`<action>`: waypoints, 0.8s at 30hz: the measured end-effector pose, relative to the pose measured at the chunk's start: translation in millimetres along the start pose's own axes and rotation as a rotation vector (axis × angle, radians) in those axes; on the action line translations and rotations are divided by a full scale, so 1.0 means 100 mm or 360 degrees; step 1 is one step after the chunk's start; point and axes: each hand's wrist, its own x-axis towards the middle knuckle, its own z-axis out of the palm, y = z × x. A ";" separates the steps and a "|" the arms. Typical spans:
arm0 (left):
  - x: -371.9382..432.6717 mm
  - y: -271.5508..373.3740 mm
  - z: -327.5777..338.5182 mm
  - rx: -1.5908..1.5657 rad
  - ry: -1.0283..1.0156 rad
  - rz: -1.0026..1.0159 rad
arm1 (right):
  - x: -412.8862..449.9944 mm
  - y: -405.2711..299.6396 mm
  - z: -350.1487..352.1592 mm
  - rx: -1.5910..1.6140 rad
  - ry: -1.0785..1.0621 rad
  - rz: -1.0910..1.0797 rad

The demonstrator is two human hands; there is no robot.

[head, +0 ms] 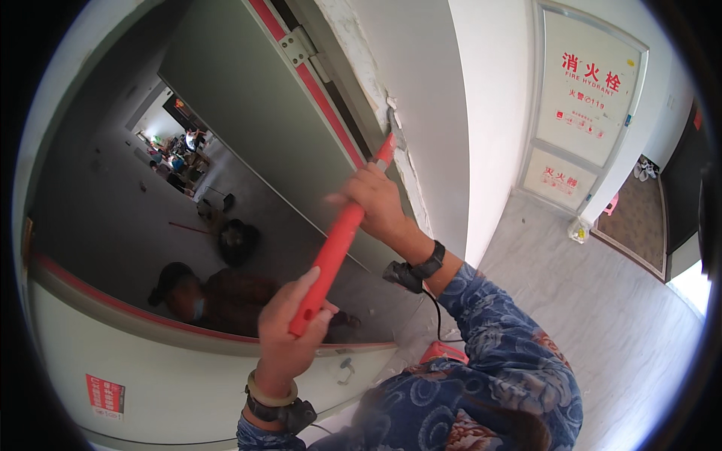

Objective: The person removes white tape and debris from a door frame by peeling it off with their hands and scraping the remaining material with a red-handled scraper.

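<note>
Both my hands grip a long red-handled scraper (333, 253), held at a slant across the doorway. My left hand (290, 327) wraps the lower end of the handle. Further up, near the metal head, my right hand (375, 197) is closed around it. The scraper's narrow grey blade (393, 119) touches the rough, chipped plaster edge (369, 67) beside the door frame. A loose flake of plaster (391, 102) sits at its tip. The frame carries a red strip (324, 107) and a metal hinge (294, 48).
An open grey-green door leaf (242, 113) stands left of the frame. A person in a dark cap (175, 287) is low in the doorway. Several people (183, 149) are in the far room. A white hydrant cabinet door (589, 84) with red writing and a red plastic stool (443, 352) are right.
</note>
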 end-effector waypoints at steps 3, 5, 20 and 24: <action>-0.14 -0.03 -0.02 0.0278 -0.0236 -0.0058 | -0.18 -0.11 -0.02 -0.0080 0.0018 0.0077; -0.34 -0.12 -0.06 -0.0042 -0.0161 -0.0358 | -0.31 -0.19 -0.02 -0.0120 -0.0014 0.0100; -1.35 -0.95 0.37 0.0509 -0.0201 -0.1169 | 0.20 0.64 -0.58 -0.0424 -0.0346 0.0578; -1.54 -0.99 0.43 0.0485 -0.0202 -0.1096 | 0.47 0.98 -0.50 -0.0720 -0.0357 0.0467</action>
